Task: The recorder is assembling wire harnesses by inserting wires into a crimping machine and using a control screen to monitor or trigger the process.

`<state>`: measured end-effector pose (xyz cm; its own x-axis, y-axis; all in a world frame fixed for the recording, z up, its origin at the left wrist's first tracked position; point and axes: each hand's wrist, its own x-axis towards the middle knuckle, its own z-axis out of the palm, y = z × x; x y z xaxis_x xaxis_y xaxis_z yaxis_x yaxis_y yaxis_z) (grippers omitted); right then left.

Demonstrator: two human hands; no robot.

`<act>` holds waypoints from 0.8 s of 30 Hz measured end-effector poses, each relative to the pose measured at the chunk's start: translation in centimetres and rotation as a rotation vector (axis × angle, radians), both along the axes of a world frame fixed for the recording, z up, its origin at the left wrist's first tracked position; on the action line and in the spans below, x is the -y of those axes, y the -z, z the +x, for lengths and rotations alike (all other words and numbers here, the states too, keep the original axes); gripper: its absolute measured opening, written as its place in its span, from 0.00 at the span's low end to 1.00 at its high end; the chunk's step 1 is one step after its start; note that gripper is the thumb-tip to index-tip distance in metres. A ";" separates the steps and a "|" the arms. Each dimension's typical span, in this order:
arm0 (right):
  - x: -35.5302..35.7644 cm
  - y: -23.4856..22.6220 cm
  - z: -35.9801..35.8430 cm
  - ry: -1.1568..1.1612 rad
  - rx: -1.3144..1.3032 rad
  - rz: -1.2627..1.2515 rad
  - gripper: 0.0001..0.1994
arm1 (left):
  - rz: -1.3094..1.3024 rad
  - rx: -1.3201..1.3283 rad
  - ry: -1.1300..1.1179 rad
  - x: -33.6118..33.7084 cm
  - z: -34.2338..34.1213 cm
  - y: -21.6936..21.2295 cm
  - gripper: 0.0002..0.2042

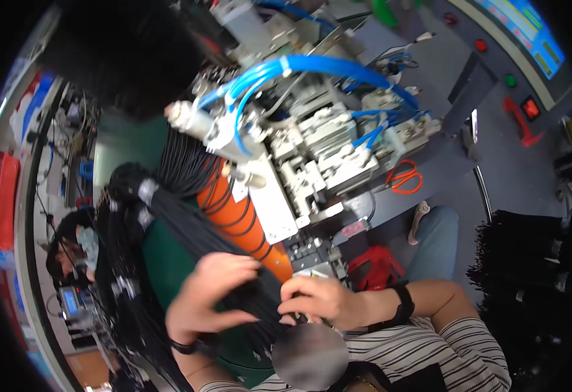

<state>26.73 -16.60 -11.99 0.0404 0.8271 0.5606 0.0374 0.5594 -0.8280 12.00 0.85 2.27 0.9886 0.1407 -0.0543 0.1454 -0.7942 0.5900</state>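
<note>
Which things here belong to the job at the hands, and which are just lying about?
Likely in use: thick black cable bundle, running toward the left hand; dark blocky metal fixture by the right hand; silvery metal machine with blue tubes.

Apparently lying about: scissors with orange loop handles; red plastic bin, far left.

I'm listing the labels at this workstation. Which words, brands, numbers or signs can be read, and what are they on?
None can be read reliably:
Large screen, upper right: coloured panels, lettering too small and blurred.
Small red-lit display below the machine: too blurred.
Blue-lit display, far left: too small.
</note>
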 end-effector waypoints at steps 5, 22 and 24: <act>-0.3 -1.0 0.7 0.128 0.095 0.072 0.16 | 0.442 0.240 -0.073 5.2 -1.3 7.9 0.23; -0.2 1.1 6.1 -0.012 -0.644 -0.675 0.14 | 0.151 0.283 -0.189 5.0 2.4 9.9 0.19; -0.2 1.5 6.1 0.001 -0.640 -0.692 0.13 | 0.176 0.320 -0.233 5.4 2.7 10.0 0.20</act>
